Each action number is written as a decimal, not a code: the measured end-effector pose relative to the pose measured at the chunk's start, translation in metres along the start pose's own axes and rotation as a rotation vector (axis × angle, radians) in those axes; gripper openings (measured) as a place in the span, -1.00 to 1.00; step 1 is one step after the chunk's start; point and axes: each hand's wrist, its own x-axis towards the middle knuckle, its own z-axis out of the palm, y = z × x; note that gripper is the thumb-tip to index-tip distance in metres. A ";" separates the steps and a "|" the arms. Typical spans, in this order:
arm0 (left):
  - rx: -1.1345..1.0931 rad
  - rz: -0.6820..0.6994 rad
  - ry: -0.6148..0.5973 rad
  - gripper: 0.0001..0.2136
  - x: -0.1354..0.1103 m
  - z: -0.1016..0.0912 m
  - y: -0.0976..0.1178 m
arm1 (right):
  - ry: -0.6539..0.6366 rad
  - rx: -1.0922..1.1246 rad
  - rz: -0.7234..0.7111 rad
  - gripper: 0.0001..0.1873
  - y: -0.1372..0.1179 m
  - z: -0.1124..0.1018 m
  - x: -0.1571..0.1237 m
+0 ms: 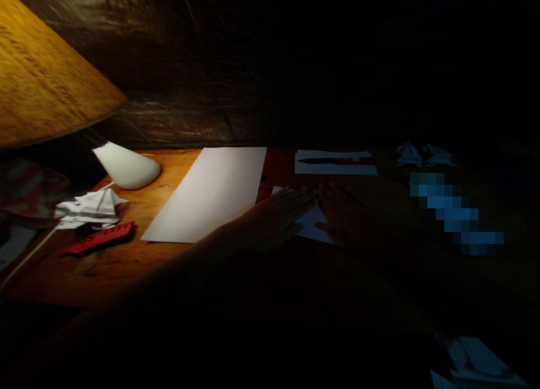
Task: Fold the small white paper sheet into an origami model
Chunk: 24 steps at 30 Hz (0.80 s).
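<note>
A small sheet of white paper (314,224) lies on the dim wooden table, partly covered by both hands. My left hand (280,217) rests flat on its left side with the fingers stretched out. On the right side lies my right hand (343,211), fingers extended, in deep shadow. The fingertips of the two hands almost meet near the paper's far part. Just beyond, a knife with a dark blade and red handle (356,161) lies across a short stack of white paper (333,170). A larger white sheet (211,192) lies left of my hands.
A lamp with a yellow shade (50,74) and white base (130,166) stands at the left. Near it are folded paper pieces (93,208) and a red slotted object (99,238). More folded paper (409,154) sits at the back right, and some (481,358) at the lower right.
</note>
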 end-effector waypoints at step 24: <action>-0.074 -0.049 0.065 -0.38 0.006 0.005 0.009 | -0.060 -0.028 0.032 -0.21 -0.007 -0.006 0.003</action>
